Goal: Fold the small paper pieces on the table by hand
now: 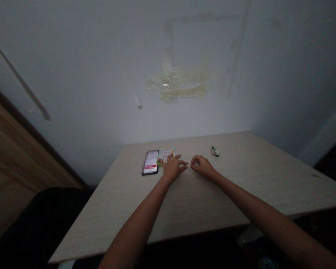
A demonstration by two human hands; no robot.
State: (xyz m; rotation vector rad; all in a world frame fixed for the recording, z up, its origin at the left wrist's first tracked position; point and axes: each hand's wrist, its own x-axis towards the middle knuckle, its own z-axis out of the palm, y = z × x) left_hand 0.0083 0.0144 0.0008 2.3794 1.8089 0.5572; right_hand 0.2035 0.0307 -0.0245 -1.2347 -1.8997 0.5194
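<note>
Found a small white piece [189,168] on the table [198,201], between both hands. Observed right hand [192,164] with grip pinched on its edge. Observed left hand [187,165] with fingertips at the opposite edge, other fingers spread by the card [165,152]; cannot tell whether grasping. Noted phone [150,163] left of card, wrapper [214,151] beyond right hand.

Dim grey light, faint glints on tape [183,90], dark lower corners, stretched edges
</note>
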